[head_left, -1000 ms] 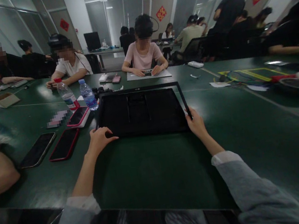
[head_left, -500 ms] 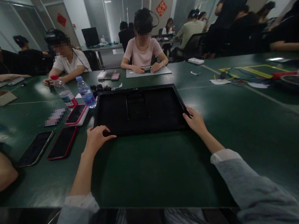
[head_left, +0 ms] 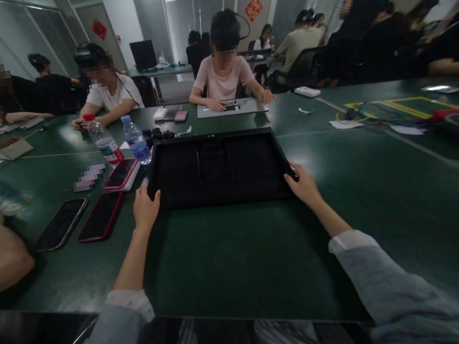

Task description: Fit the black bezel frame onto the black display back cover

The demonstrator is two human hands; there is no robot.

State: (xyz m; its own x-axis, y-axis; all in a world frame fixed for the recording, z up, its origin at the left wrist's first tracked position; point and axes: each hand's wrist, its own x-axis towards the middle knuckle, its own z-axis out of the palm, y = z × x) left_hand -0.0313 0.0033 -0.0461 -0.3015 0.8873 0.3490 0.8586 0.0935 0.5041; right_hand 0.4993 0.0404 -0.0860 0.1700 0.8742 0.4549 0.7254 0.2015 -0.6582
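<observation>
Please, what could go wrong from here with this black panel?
The far left corner of the panel looks close to the blue-capped bottle; a push that way might tip the bottle. The left hand is beside the red-edged phone and could nudge it.

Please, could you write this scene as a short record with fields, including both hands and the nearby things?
Left hand: holds left edge of black panel
Right hand: holds right edge of the same panel
Surface: green table
Left of panel: red-capped bottle, blue-capped bottle, pink-edged phone, red-edged phone, dark phone
Across table: person in pink top, at a gray board
Far left: another person's forearm
</observation>
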